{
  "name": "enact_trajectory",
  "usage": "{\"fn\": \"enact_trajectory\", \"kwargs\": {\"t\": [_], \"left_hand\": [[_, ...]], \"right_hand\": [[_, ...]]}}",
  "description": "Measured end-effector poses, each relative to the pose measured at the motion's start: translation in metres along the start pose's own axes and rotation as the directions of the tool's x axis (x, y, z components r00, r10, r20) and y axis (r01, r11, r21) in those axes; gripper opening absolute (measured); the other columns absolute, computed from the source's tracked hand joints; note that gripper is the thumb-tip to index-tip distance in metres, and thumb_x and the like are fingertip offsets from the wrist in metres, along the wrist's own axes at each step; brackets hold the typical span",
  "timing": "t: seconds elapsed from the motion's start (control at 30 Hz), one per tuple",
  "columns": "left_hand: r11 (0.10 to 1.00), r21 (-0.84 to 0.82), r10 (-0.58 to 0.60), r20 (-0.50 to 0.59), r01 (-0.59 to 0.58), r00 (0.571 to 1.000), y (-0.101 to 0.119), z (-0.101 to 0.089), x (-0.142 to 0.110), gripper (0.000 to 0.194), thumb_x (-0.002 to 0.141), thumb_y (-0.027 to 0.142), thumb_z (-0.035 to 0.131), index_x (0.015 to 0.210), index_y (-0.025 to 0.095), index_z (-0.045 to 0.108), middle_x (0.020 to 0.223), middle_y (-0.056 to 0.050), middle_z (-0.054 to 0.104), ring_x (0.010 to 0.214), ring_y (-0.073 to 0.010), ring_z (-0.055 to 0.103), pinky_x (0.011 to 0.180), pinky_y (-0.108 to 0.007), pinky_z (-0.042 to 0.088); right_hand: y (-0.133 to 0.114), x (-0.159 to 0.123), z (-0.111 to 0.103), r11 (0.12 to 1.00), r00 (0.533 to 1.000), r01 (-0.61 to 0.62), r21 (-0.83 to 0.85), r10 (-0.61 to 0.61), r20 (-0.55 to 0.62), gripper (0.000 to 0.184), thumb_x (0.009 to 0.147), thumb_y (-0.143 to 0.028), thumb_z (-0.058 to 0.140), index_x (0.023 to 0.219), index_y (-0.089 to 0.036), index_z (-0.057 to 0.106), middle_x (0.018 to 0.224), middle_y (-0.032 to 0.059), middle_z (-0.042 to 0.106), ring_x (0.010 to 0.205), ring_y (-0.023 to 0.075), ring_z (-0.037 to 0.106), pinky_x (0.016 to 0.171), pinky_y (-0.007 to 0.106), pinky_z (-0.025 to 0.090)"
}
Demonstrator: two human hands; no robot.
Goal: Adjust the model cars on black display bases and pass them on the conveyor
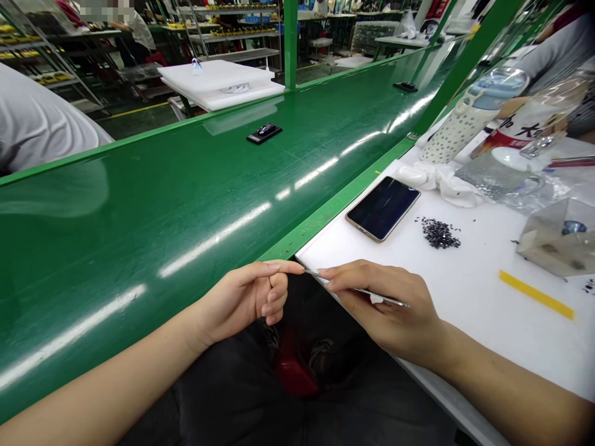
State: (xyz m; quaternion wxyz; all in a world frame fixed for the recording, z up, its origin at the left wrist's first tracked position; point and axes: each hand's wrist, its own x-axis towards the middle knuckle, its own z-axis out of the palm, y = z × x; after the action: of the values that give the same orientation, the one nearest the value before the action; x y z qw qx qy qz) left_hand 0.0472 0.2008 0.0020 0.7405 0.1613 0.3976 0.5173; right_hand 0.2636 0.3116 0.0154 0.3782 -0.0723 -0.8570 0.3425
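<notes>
My right hand grips slim silver tweezers between thumb and fingers, above the front edge of the white worktop. The tip of the tweezers meets the tip of my left index finger. My left hand has that finger stretched out, its thumb lying along it and the other fingers curled in. Nothing shows in the left palm; whether some tiny part sits at the fingertip is too small to tell. Beyond the right hand, a pile of small black pieces lies on the worktop.
A phone rests near the worktop's left edge. To the right are a yellow strip, a clear box, plastic bags and a dotted bottle. Black parts sit on the green conveyor. Other people are nearby.
</notes>
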Motion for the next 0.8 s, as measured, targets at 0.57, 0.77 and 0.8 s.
{"fn": "enact_trajectory", "kwargs": {"t": [0.57, 0.77, 0.8], "left_hand": [[0.998, -0.068, -0.006, 0.021, 0.007, 1.000, 0.0010, -0.0037, 0.0008, 0.036, 0.088, 0.029, 0.059, 0.114, 0.009, 0.073, 0.064, 0.004, 0.048, 0.049, -0.0071, 0.046, 0.049, -0.024, 0.045], [0.997, -0.072, -0.014, 0.019, 0.016, 1.000, 0.0025, -0.0035, -0.0003, 0.037, 0.088, 0.028, 0.058, 0.115, 0.008, 0.073, 0.063, 0.004, 0.048, 0.048, -0.0073, 0.046, 0.049, -0.024, 0.045], [0.997, -0.073, -0.014, 0.020, 0.016, 1.000, 0.0026, -0.0032, -0.0002, 0.037, 0.089, 0.028, 0.058, 0.115, 0.007, 0.073, 0.063, 0.004, 0.049, 0.048, -0.0074, 0.046, 0.049, -0.023, 0.046]], "right_hand": [[0.0019, -0.0016, 0.0012, 0.999, 0.998, 0.049, -0.020, -0.049, 0.028, 0.020, 0.088, -0.002, 0.065, 0.103, -0.015, 0.068, 0.106, 0.0053, 0.076, 0.104, 0.0087, 0.072, 0.093, 0.014, 0.057], [0.0034, -0.0028, 0.0010, 0.998, 0.998, 0.054, -0.023, -0.054, 0.031, 0.022, 0.089, -0.003, 0.064, 0.106, -0.017, 0.067, 0.109, 0.0047, 0.076, 0.105, 0.0099, 0.072, 0.092, 0.016, 0.059], [0.0035, -0.0030, 0.0010, 0.998, 0.998, 0.060, -0.028, -0.059, 0.031, 0.022, 0.090, -0.003, 0.064, 0.106, -0.017, 0.067, 0.109, 0.0046, 0.076, 0.104, 0.0104, 0.072, 0.091, 0.017, 0.060]]}}
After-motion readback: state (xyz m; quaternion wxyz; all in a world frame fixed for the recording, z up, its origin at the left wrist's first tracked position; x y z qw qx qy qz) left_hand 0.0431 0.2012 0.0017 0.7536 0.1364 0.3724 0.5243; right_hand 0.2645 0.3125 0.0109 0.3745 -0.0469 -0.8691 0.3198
